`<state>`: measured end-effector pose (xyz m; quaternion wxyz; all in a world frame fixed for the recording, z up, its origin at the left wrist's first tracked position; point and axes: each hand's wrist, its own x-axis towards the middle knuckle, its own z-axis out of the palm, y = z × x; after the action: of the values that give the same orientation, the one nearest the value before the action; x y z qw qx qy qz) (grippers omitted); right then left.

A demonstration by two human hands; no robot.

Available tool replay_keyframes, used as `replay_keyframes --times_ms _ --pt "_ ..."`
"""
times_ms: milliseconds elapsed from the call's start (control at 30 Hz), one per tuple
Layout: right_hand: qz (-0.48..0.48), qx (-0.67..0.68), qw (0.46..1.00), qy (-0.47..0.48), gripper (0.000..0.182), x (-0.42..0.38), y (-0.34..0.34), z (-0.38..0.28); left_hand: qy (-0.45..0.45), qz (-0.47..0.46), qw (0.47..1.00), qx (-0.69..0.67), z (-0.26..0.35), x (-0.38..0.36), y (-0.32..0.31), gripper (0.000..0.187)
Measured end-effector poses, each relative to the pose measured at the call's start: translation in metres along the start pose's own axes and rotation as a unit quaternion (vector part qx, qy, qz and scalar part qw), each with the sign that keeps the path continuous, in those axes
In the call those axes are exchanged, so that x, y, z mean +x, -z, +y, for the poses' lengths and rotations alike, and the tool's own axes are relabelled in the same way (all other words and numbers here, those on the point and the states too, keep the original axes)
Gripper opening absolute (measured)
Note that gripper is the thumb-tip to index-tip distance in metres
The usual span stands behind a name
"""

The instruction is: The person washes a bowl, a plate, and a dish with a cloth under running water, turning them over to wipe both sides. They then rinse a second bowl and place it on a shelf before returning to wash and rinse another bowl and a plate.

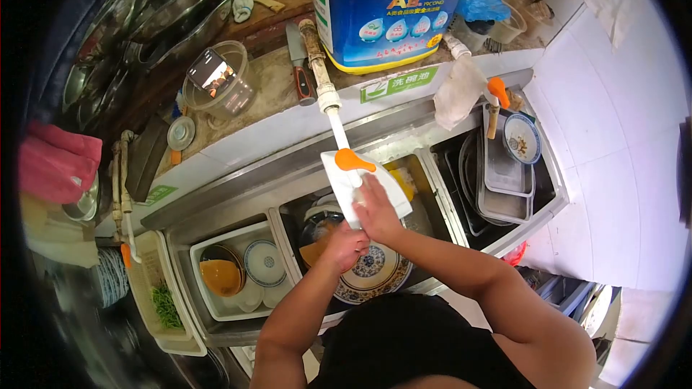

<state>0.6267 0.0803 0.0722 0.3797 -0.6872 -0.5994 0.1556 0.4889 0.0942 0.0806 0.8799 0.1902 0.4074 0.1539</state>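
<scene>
Under the tap with the orange handle is a white angular dish, tilted over the middle sink basin. My left hand is closed at its lower edge, gripping it. My right hand lies against its inner face with the fingers stretched out. Beneath my hands, a large patterned plate rests in the basin, partly covered by my wrists. A dark pot or bowl sits to its left, half hidden by my left hand. Something yellow shows behind the dish.
A white tub with bowls and a blue-rimmed plate stands in the left basin. Metal trays and a small bowl fill the right one. On the ledge are a knife, a large blue detergent jug and a phone.
</scene>
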Motion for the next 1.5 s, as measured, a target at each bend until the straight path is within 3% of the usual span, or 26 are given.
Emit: replay_keyframes --times_ms 133,167,200,267,400,500,567,700,767,800,867,900,967,1000,1033,1067,1100,1167,1200,1267,1300,1367,1400,1433,1467,1500 --pt "-0.08 0.022 0.994 0.068 0.041 0.041 0.001 -0.006 0.033 -0.016 0.999 -0.035 -0.019 0.001 0.009 0.04" --pt "-0.039 0.046 0.998 -0.022 0.039 0.057 0.0 -0.006 0.033 -0.045 0.997 -0.054 -0.021 -0.002 0.009 0.039" --pt "-0.031 0.041 0.998 0.035 0.04 0.066 -0.018 0.031 0.033 -0.076 0.994 -0.073 -0.022 -0.005 0.008 0.039" --pt "-0.043 0.021 0.993 -0.105 0.038 0.066 -0.003 0.034 0.024 -0.045 0.994 -0.093 -0.02 -0.013 0.006 0.04" --pt "-0.036 -0.019 0.989 -0.143 0.032 0.028 0.018 0.066 -0.038 -0.048 0.986 -0.153 -0.005 -0.017 0.022 0.041" --pt "-0.159 -0.067 0.95 -0.26 0.029 -0.002 0.04 0.077 -0.019 -0.052 0.993 -0.106 0.01 -0.022 0.03 0.036" --pt "-0.07 0.035 0.955 -0.286 0.06 -0.013 0.041 0.087 0.018 -0.024 0.997 -0.073 0.012 -0.022 0.022 0.024" --pt "-0.117 -0.097 0.967 -0.204 0.066 -0.028 0.045 0.123 0.05 0.035 0.995 -0.083 0.004 -0.013 0.012 0.019" --pt "-0.155 0.184 0.831 -0.501 0.065 -0.03 0.039 0.147 0.063 0.05 0.996 0.048 0.001 -0.011 0.01 0.026" --pt "-0.156 0.183 0.831 -0.501 0.065 -0.027 0.043 0.145 0.063 0.049 0.996 0.047 0.0 -0.01 0.01 0.026" --pt "-0.187 0.36 0.716 -0.569 0.059 -0.012 0.057 0.132 0.064 0.011 0.941 0.331 0.0 -0.007 0.011 0.038" --pt "-0.245 0.42 0.678 -0.552 0.056 -0.008 0.063 0.135 0.062 0.011 0.942 0.331 -0.003 -0.005 0.01 0.038" --pt "-0.214 0.454 0.648 -0.572 0.056 0.002 0.082 0.092 0.027 -0.038 0.773 0.632 -0.016 -0.006 0.011 0.043" --pt "-0.182 0.487 0.615 -0.593 0.057 0.006 0.088 0.077 0.026 -0.035 0.774 0.632 -0.02 -0.011 0.014 0.043" --pt "-0.202 0.575 0.554 -0.567 0.05 -0.001 0.078 0.091 -0.095 -0.04 0.669 0.736 -0.024 -0.017 0.017 0.051" --pt "-0.204 0.575 0.554 -0.567 0.05 -0.011 0.075 0.106 -0.21 -0.043 0.54 0.814 -0.027 -0.02 0.02 0.06" --pt "-0.228 0.573 0.566 -0.546 0.044 -0.013 0.077 0.109 -0.21 -0.04 0.541 0.814 -0.017 -0.026 0.013 0.06" --pt "-0.232 0.53 0.587 -0.567 0.045 -0.007 0.09 0.086 -0.032 -0.026 0.523 0.851 0.009 -0.046 -0.006 0.066" --pt "-0.233 0.53 0.585 -0.567 0.045 -0.006 0.093 0.078 -0.03 -0.026 0.523 0.851 0.005 -0.048 0.0 0.066" --pt "-0.212 0.533 0.676 -0.462 0.042 -0.004 0.095 0.071 -0.359 0.122 0.605 0.701 -0.005 -0.046 0.016 0.06" --pt "-0.211 0.534 0.675 -0.462 0.042 -0.003 0.094 0.074 -0.359 0.121 0.604 0.701 -0.008 -0.038 0.026 0.06" --pt "-0.216 0.501 0.712 -0.442 0.039 -0.003 0.088 0.087 -0.309 0.172 0.783 0.512 -0.014 -0.024 0.047 0.054" --pt "-0.216 0.5 0.712 -0.443 0.039 -0.003 0.084 0.093 -0.308 0.171 0.784 0.512 -0.008 -0.025 0.05 0.054" --pt "-0.199 0.483 0.732 -0.437 0.039 -0.003 0.08 0.098 -0.121 0.067 0.941 0.308 0.004 -0.025 0.049 0.055" --pt "-0.182 0.465 0.752 -0.431 0.038 -0.002 0.076 0.103 0.078 -0.044 0.994 0.07 0.014 -0.026 0.045 0.056" --pt "-0.182 0.464 0.752 -0.431 0.038 0.001 0.074 0.104 0.076 -0.086 0.992 0.061 0.021 -0.032 0.034 0.048"
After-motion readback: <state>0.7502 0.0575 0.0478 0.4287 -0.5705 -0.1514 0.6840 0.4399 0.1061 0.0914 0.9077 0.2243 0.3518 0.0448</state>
